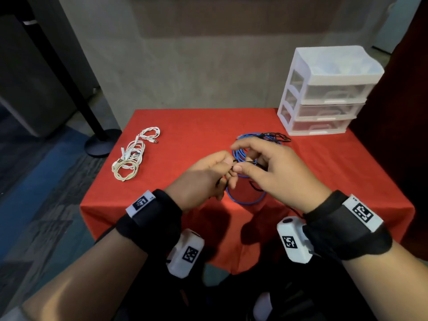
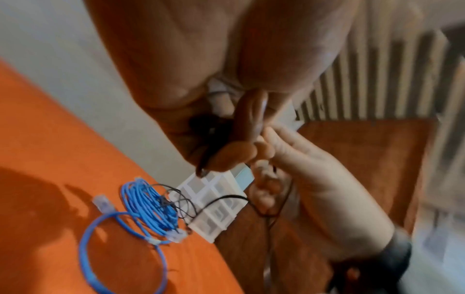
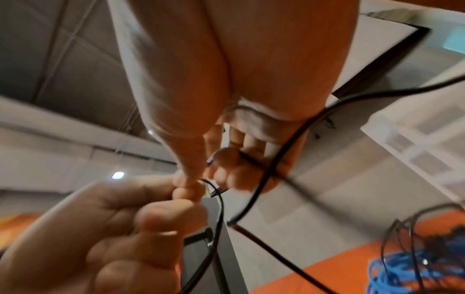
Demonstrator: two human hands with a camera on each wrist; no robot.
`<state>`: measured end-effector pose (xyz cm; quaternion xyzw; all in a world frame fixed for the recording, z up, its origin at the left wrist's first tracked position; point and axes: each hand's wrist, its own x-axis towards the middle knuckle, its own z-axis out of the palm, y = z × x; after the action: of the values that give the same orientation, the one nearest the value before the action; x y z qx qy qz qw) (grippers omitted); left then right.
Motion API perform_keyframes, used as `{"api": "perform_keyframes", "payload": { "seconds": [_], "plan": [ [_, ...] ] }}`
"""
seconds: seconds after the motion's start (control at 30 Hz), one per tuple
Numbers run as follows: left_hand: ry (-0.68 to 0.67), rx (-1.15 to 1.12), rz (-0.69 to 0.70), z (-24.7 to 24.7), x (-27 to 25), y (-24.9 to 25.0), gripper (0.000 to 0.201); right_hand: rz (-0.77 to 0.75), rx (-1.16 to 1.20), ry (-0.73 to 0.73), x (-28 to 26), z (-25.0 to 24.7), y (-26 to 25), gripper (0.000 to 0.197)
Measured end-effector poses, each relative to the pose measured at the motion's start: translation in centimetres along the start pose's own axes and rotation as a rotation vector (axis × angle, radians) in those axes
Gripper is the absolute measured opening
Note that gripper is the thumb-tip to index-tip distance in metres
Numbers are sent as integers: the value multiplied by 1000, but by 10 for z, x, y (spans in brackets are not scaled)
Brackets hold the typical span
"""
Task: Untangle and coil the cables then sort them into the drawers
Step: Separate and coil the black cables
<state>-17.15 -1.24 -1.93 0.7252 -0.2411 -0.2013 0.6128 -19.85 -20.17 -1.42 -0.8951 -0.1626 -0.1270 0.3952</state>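
Above the red-clothed table [image 1: 162, 205], left hand [image 1: 203, 179] and right hand [image 1: 275, 172] pinch a thin black cable [image 3: 254, 191] between fingertips. Beyond lie the coiled blue network cable [image 2: 148, 206], white coiled cables [image 1: 132, 156], and white three-drawer plastic unit [image 1: 324, 93].
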Motion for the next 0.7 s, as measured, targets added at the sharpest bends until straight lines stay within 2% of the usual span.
{"api": "perform_keyframes", "payload": {
  "seconds": [0.03,0.13,0.27,0.37,0.57,0.63,0.7],
  "plan": [
    [-23,-60,-13,-2,0,1,23,5,60,-21,0,-2,1,24],
    [-45,-150,-26,-7,-2,-1,22,57,168,-61,1,-9,1,3],
    [82,-36,-13,-15,-3,-9,21,46,90,15,2,-11,7,13],
    [93,40,-45,-21,-5,-8,21,18,16,49,4,-7,11,15],
    [91,-104,-149,-17,-6,-4,20,17,-67,148,9,4,8,15],
    [107,-126,-171,-15,-4,-4,15,56,-1,127,10,6,4,16],
    [156,-35,-133,-15,-1,-6,11,90,81,58,10,7,1,16]
  ]
}}
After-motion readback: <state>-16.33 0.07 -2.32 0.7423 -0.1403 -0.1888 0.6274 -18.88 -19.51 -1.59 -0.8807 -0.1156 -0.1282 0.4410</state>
